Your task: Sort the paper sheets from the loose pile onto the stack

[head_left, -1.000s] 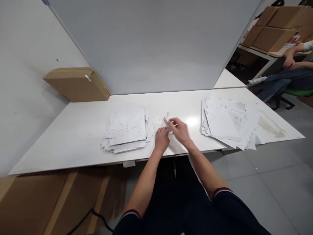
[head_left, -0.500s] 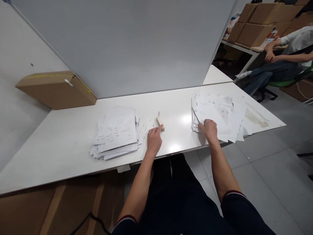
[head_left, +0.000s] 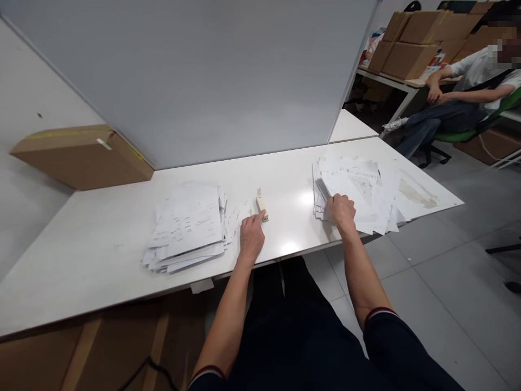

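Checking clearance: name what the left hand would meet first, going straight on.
The left hand would probably meet the small cream oblong block first; its index finger seems to touch it.

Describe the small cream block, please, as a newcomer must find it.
Before the big grey-white board stands a white table with a left paper pile and a right paper pile. Between them, by the left hand's outstretched fingertip, lies the cream block. It is narrow and solid, with a dark marking on its near end, unlike the flat white sheets.
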Tool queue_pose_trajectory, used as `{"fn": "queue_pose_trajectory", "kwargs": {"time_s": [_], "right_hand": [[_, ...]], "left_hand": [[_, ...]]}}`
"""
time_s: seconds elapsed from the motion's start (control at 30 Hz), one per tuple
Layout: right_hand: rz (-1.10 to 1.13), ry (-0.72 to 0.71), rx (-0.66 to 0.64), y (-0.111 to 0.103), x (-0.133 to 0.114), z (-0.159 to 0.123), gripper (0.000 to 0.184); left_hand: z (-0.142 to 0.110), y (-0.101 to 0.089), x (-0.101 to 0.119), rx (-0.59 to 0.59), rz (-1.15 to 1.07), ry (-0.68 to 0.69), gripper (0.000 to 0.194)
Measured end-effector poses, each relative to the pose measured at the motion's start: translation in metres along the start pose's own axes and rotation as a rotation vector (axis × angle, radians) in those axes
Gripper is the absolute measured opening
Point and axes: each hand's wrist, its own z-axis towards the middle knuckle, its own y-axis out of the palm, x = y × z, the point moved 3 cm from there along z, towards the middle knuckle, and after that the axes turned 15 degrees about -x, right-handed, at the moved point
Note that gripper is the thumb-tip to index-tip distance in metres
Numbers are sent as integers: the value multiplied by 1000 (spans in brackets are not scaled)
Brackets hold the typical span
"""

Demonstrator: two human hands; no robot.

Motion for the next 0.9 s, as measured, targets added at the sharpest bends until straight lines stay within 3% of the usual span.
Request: {"fn": "queue_pose_trajectory", "kwargs": {"time_s": [0.13,0.27,0.37,0.47,0.63,0.7,0.9], "right_hand": [[95,-151,63,-11,5,-14,34],[511,-423,140,-21,5,-42,32],[897,-540,56,-22,2,-61,30],[1113,-590,-41,-14,-5,-73,25],[1171,-559,-171,16,-19,-84,29],[1152,-546,-195,28,-24,-88,32],[1003,-574,-269,42,-29,-96,40]], "left_hand": [[0,0,0,9,-12,0,52],[0,-1,0,27,-44,0,51],[-3,-6,1,107,-154,1,43],[-6,-10,-2,173,-457,-28,40],[-8,-4,-10,48,-1201,-137,61],[-8,-2,-11,-7,-1386,-144,66],[-9,-3,-16,101,-1448,-252,26]]}}
